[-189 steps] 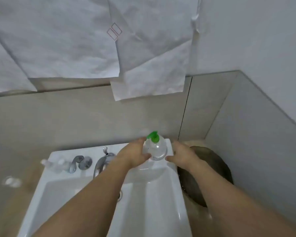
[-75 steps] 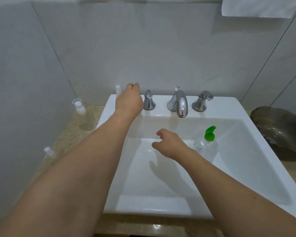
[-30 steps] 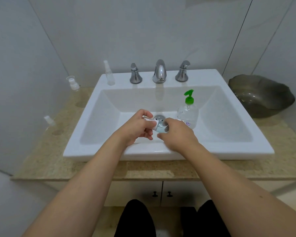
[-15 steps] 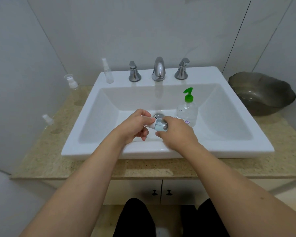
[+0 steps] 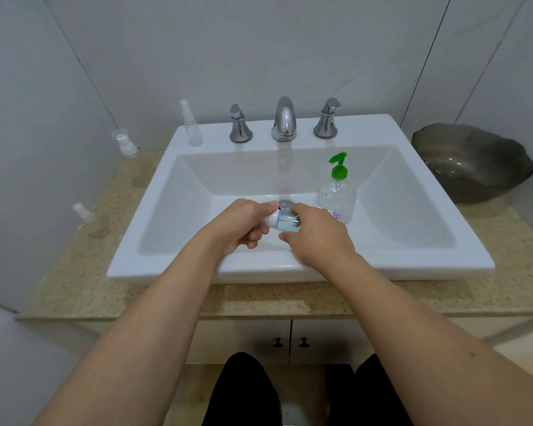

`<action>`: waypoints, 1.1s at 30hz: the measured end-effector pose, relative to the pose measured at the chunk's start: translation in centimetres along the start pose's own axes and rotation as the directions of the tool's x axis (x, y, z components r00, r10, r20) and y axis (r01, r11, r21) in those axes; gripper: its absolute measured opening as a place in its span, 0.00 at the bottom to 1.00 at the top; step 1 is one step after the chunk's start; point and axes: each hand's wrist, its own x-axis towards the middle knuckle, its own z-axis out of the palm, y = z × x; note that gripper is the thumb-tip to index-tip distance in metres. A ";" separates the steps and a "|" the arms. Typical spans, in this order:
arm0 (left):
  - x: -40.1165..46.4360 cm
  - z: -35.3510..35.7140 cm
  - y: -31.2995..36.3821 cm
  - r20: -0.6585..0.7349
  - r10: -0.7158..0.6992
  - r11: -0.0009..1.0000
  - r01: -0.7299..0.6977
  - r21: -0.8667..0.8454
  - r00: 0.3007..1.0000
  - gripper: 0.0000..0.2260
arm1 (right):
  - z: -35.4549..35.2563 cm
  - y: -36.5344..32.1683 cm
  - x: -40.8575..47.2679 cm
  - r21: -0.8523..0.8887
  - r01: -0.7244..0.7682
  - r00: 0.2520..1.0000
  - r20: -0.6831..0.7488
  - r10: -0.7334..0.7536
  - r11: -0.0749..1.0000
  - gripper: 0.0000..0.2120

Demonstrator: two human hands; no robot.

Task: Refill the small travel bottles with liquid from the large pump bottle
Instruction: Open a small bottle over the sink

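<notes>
While both hands, left [image 5: 243, 224] and right [image 5: 314, 235], pinch the small bottle [image 5: 285, 222] over the sink [image 5: 443, 250], twist its cap off level, pump bottle [image 5: 336, 192] waiting just beside.

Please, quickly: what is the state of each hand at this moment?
Left hand: closed, gripping the white cap end of the small travel bottle.
Right hand: closed, gripping the body of the same bottle.

Bare forearms [image 5: 154, 318], no sleeves; black trousers [image 5: 243, 392] on both legs
</notes>
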 end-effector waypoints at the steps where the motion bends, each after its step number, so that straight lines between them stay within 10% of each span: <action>1: 0.0 0.0 0.0 -0.005 -0.026 1.000 0.026 -0.001 1.000 0.12 | 0.0 0.0 0.0 0.002 0.004 1.000 -0.011 -0.004 1.000 0.16; 16: 0.8 0.0 -0.4 -0.028 0.076 0.997 -0.076 0.002 0.997 0.06 | 0.4 0.3 0.5 -0.005 -0.004 0.999 0.041 0.004 1.000 0.18; 25: 0.6 0.2 -0.2 -0.057 -0.124 0.989 0.128 0.076 0.991 0.16 | 0.8 0.5 0.3 0.002 0.035 0.998 -0.055 -0.035 0.999 0.16; 33: 0.7 0.2 -0.6 -0.088 0.111 0.989 -0.102 0.105 0.990 0.13 | 0.9 0.4 0.6 0.024 -0.002 1.000 -0.016 0.002 1.000 0.16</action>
